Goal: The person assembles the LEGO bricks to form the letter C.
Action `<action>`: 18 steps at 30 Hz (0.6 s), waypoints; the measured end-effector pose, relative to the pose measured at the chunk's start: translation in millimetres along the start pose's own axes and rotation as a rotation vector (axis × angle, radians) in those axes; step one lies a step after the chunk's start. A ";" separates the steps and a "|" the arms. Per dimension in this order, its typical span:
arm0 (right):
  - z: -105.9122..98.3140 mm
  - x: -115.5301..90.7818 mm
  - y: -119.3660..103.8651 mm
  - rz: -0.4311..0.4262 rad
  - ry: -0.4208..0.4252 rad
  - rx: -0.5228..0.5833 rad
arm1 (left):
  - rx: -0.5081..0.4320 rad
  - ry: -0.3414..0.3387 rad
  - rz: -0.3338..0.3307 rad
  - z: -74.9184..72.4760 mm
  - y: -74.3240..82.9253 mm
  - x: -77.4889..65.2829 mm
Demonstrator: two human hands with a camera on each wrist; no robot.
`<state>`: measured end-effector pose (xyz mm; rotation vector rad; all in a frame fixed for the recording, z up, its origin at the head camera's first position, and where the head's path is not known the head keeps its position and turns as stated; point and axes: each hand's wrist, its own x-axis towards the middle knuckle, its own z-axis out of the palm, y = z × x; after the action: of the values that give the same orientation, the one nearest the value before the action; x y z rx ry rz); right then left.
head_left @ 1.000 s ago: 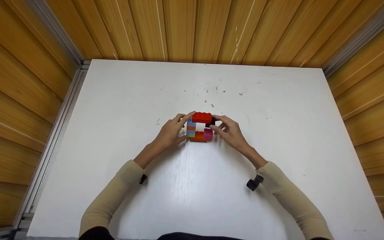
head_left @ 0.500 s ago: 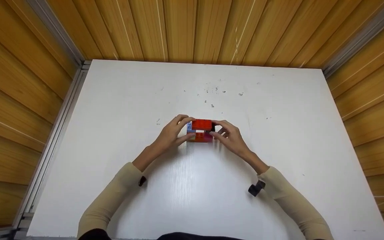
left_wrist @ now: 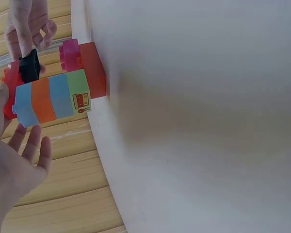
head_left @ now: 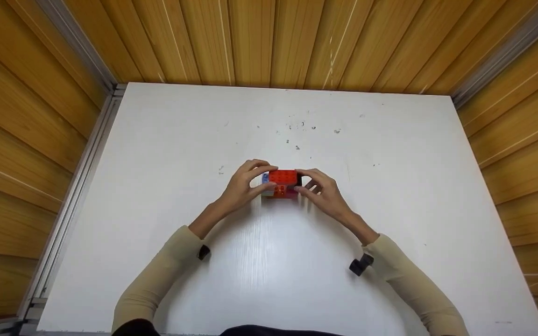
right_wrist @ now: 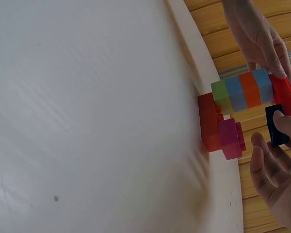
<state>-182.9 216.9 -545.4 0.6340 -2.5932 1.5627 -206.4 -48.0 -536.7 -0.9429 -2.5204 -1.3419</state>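
Toy building bricks stand joined on the white table (head_left: 180, 140). An orange-red base brick (right_wrist: 209, 121) carries a column of a green brick (left_wrist: 78, 82), a blue one, an orange brick (left_wrist: 42, 99) and a top blue brick (left_wrist: 25, 104). On the base's other end sits a pink brick (right_wrist: 230, 138). A long red brick (head_left: 282, 176) lies at the column's top, with a black brick (right_wrist: 274, 127) under its right end, apart from the pink one. My left hand (head_left: 241, 184) grips the red brick's left end between thumb and forefinger. My right hand (head_left: 322, 189) pinches the black brick.
Wood-patterned panels (head_left: 250, 42) enclose the table's back and sides. A metal frame rail (head_left: 77, 186) runs along the left edge. Dark specks (head_left: 297, 148) mark the tabletop behind the bricks. A small black device (head_left: 361, 265) is strapped at the right sleeve.
The red brick has come toward me, and the gap seen between it and the base has narrowed. My left thumb has moved up from beside the base to the red brick's front.
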 end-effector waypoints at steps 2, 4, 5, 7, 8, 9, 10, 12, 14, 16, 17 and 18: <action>-0.5 0.7 0.1 -0.003 -0.004 0.007 | -0.004 0.010 -0.012 -0.7 -0.6 -0.3; -1.0 1.1 0.4 -0.004 -0.005 0.012 | -0.004 0.014 -0.019 -1.8 -0.4 0.0; -1.2 1.3 0.6 -0.004 -0.005 0.015 | -0.006 0.015 -0.021 -2.1 -0.3 0.2; -1.4 1.3 1.1 -0.004 -0.002 0.015 | 0.003 0.015 -0.018 -2.4 -0.2 0.5; -1.4 1.2 1.2 -0.005 0.000 0.016 | 0.008 0.014 -0.015 -2.6 -0.3 0.7; -1.1 1.0 1.3 -0.007 0.005 0.017 | 0.017 0.012 -0.013 -2.6 -0.5 0.7; -1.0 0.9 1.5 -0.008 0.008 0.018 | 0.024 0.010 -0.013 -2.3 -1.1 0.5; -0.9 0.7 1.4 -0.010 0.012 0.025 | 0.042 0.004 -0.015 -1.5 -2.6 -0.6; -0.4 0.6 1.2 -0.005 0.016 0.031 | 0.063 -0.016 -0.020 -0.8 -4.3 -2.7; 0.3 0.7 1.4 0.003 0.019 0.029 | 0.089 -0.051 -0.021 0.2 -6.2 -6.0; 1.0 0.8 1.2 0.008 0.022 0.025 | 0.102 -0.074 -0.020 0.7 -7.0 -7.9; 1.7 1.1 1.3 0.012 0.026 0.018 | 0.114 -0.094 -0.018 1.1 -7.8 -9.7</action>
<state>-184.1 215.5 -547.0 0.5969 -2.5720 1.5891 -203.1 -54.8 -546.7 -0.9843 -2.6492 -1.1697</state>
